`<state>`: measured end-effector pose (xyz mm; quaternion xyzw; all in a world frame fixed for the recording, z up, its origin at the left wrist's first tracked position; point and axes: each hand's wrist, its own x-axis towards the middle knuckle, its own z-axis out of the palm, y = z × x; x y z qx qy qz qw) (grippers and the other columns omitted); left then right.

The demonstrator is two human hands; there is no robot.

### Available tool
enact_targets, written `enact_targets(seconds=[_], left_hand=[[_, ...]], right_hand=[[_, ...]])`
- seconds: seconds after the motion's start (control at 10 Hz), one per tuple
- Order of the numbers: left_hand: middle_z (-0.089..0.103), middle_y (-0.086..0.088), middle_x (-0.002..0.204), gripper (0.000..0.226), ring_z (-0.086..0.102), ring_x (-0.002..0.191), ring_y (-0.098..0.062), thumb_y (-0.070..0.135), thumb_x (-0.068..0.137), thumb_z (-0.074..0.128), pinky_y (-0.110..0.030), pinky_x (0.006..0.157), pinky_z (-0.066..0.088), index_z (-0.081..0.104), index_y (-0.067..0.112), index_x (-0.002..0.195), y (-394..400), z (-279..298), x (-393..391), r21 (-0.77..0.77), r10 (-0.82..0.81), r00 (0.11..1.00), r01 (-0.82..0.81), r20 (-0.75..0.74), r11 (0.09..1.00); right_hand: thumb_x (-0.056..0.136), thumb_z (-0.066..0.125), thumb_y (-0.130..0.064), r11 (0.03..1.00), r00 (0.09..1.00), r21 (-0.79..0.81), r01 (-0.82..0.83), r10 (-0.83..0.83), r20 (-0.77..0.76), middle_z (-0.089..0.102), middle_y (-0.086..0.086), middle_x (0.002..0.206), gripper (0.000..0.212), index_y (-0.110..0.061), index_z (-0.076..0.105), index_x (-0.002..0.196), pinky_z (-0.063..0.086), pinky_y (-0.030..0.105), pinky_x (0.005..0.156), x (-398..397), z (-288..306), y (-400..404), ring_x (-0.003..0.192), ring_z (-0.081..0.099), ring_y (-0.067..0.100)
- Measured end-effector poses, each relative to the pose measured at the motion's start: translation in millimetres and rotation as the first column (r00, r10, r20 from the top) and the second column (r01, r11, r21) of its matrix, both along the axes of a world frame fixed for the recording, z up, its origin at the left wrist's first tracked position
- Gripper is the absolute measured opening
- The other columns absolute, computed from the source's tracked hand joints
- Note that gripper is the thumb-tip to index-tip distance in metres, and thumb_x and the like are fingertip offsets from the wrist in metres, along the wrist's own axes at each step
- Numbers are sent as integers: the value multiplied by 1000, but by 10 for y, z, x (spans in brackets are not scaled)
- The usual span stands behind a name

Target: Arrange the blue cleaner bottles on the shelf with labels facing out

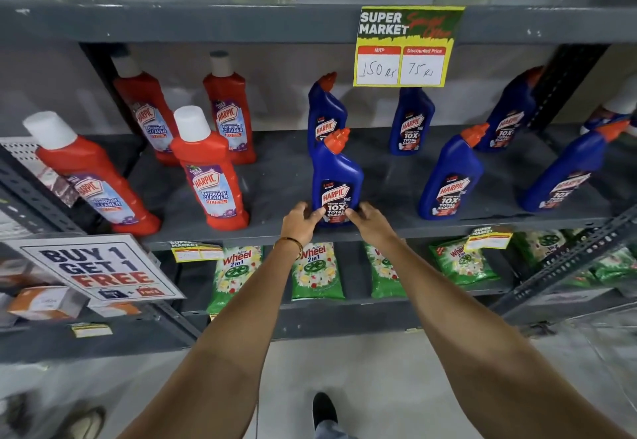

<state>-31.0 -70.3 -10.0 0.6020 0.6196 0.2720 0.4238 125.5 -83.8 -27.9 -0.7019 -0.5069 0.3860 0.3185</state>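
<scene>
A blue cleaner bottle [337, 180] with an orange cap stands upright at the front of the grey shelf [275, 190], its label facing me. My left hand [300, 220] grips its base on the left and my right hand [367, 220] grips its base on the right. Right behind it stands a second blue bottle [324, 111]. Further right, several more blue bottles stand with labels outward: one under the price sign [411, 121], one at the front [451, 176], one at the back right [510, 111] and one at the far right [568, 173].
Several red bathroom cleaner bottles [210, 170] fill the shelf's left half. A yellow price sign [406, 45] hangs from the shelf above. Green detergent packets [317, 269] lie on the shelf below. A "Buy 1 Get 1 Free" sign [100, 266] leans at lower left.
</scene>
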Motion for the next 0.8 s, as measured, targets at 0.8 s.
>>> enact_targets(seconds=[0.8], left_hand=[[59,-18,127,47,55,118,-34,32,88,57,-42,97,46,47,4,125,-116,14,2,28,0,998,2,-57,1000]], right_hand=[[94,49,-31,998,979,19,59,-62,194,60,19,125,41,-3,48,125,44,34,82,-90,42,-130,114,57,35]])
